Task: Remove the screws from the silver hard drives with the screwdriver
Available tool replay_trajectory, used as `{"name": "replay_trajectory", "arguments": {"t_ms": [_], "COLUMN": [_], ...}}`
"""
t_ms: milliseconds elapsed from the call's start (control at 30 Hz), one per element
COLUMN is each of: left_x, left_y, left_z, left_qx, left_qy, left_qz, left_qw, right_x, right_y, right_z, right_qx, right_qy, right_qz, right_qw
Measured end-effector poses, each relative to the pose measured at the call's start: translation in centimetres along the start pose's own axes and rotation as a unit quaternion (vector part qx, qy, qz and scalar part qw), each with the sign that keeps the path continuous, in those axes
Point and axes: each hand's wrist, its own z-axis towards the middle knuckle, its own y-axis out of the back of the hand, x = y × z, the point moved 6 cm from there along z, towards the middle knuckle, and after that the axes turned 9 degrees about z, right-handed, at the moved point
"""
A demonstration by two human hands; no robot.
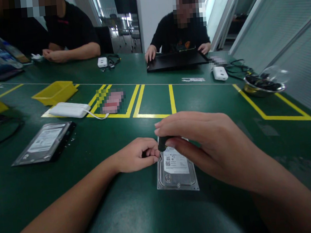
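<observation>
Hard drive (173,170), label up, lies flat on the green table (120,216), right in front of the person, between the two hands. Farthest left of these, a second drive (45,139) lies well apart, the print on its white label too small to read. Next, the left hand (138,154) has its fingers curled in, nearly closed, fingertips at the nearer drive's left edge; what they grip there, if anything, is hidden. That drive's white label (178,165) bears square codes, fine print and what seems to be a CE mark. Farthest right, the right hand (202,138) arches over the drive's far end, thumb and fingers closed about a dark handle (162,144).
</observation>
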Motion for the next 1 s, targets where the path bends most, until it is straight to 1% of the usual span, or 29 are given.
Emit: {"name": "replay_trajectory", "arguments": {"t_ms": [400, 533, 667, 900, 1000], "left_x": [-0.11, -0.15, -0.21, -0.20, -0.11], "left_y": [0.02, 0.20, 0.13, 0.15, 0.01], "left_z": [0.03, 0.01, 0.06, 0.10, 0.08], "left_qx": [-0.003, -0.012, -0.003, 0.005, 0.014], "left_qy": [0.006, 0.012, 0.014, 0.014, 0.014], "left_qz": [-0.003, 0.003, -0.002, -0.008, -0.014], "left_qw": [1.000, 1.000, 1.000, 1.000, 1.000], "right_x": [0.20, 0.11, -0.27, -0.28, -0.29], "right_y": [0.24, 0.42, 0.34, 0.44, 0.53], "right_z": [-0.05, -0.15, -0.04, 0.02, -0.19], "right_qx": [-0.015, -0.047, -0.065, -0.051, -0.049], "right_qy": [-0.024, -0.028, -0.043, -0.023, -0.026], "right_qz": [-0.016, -0.038, -0.028, 0.000, 0.014], "right_qw": [0.999, 0.998, 0.997, 0.998, 0.998]}}
